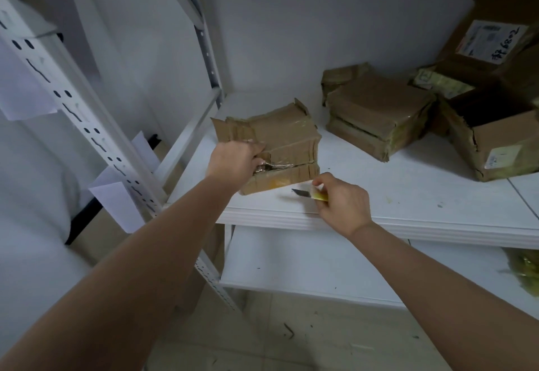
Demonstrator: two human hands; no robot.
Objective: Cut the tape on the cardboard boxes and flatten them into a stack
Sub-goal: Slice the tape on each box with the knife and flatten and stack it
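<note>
A crumpled, taped cardboard box (280,137) lies on the white shelf (393,195) near its front left corner. My left hand (234,160) grips the box's left side, fingers curled over torn tape and cardboard. My right hand (339,198) holds a yellow utility knife (310,194) just right of the box's front corner; the blade points left toward the box and is a little apart from it.
Flattened taped boxes (379,114) are stacked behind at center right. An open box (493,143) and a labelled box (493,41) stand at the far right. A white metal rack upright (87,125) rises at left. A lower shelf (320,260) sits below.
</note>
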